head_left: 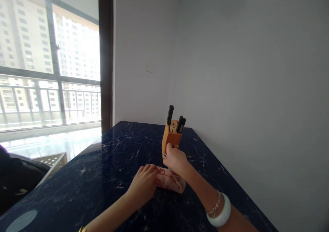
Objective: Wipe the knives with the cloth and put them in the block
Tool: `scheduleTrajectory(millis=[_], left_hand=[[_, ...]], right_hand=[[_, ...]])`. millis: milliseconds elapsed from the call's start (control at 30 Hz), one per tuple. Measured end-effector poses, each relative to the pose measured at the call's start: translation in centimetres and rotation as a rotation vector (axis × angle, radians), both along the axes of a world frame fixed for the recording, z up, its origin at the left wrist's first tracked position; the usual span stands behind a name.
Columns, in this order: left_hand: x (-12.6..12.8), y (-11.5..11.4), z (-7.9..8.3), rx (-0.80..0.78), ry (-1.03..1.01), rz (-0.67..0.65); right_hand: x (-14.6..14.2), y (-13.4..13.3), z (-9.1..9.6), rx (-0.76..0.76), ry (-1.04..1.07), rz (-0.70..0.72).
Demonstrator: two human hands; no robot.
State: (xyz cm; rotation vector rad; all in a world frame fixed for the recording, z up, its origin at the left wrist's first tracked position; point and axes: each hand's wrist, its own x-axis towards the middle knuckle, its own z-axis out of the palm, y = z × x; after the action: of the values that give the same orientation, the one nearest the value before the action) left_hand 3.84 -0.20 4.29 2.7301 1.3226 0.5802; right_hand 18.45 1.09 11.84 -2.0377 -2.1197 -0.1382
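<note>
A wooden knife block (170, 138) with three black knife handles (170, 114) stands upright on the dark marble table (123, 146). My right hand (175, 159) is closed against the block's lower front, thumb up on its face. A white cloth with a red pattern (168, 180) lies on the table just in front of the block, partly under my right wrist. My left hand (144, 183) rests on the cloth's left end with fingers curled over it. My right wrist wears a white bangle (221, 214) and a thin chain bracelet.
A grey wall (244, 88) runs along the table's right and far edges. A large window with a dark frame (106, 60) is at the left, with a balcony rail outside. A dark shape (15, 180) sits at the lower left, off the table.
</note>
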Motion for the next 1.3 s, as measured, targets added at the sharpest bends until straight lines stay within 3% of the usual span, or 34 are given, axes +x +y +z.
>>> scheduleTrajectory(millis=[67,100,367,567,667,800,967,1100,1300], left_hand=[[-1.1,1.3,-0.2,-0.072,-0.029,0.179],[-1.6,2.0,-0.4,-0.099,-0.036,0.209],[-2.8,5.5,-2.9,-0.28,-0.131,0.193],[-3.4,6.1,-2.9,-0.321,-0.217,0.202],[-3.7,6.1,-2.8,-0.323,-0.245,0.222],[-4.3,6.3,-2.5,-0.348,-0.293,0.237],[-4.6,6.3,-1.8,-0.408,-0.349,0.254],[-4.0,5.8,-1.7,-0.467,-0.349,0.202],[-0.8,5.7,-2.3,-0.536,-0.36,0.185]], right_hand=[[-1.4,0.6,-0.2,-0.02,-0.012,0.029],[-2.1,0.9,-0.3,-0.031,-0.016,0.044],[-6.1,2.3,-2.4,-0.119,-0.029,0.157],[-7.2,2.4,-4.7,-0.14,0.004,0.153],[-6.9,2.1,-4.9,-0.133,0.036,0.156],[-4.6,1.6,-3.2,-0.109,0.089,0.167],[1.7,0.5,-1.5,-0.089,0.123,0.062],[5.9,-1.2,-3.1,-0.173,0.158,-0.015],[8.9,-2.2,-7.0,-0.32,0.339,-0.014]])
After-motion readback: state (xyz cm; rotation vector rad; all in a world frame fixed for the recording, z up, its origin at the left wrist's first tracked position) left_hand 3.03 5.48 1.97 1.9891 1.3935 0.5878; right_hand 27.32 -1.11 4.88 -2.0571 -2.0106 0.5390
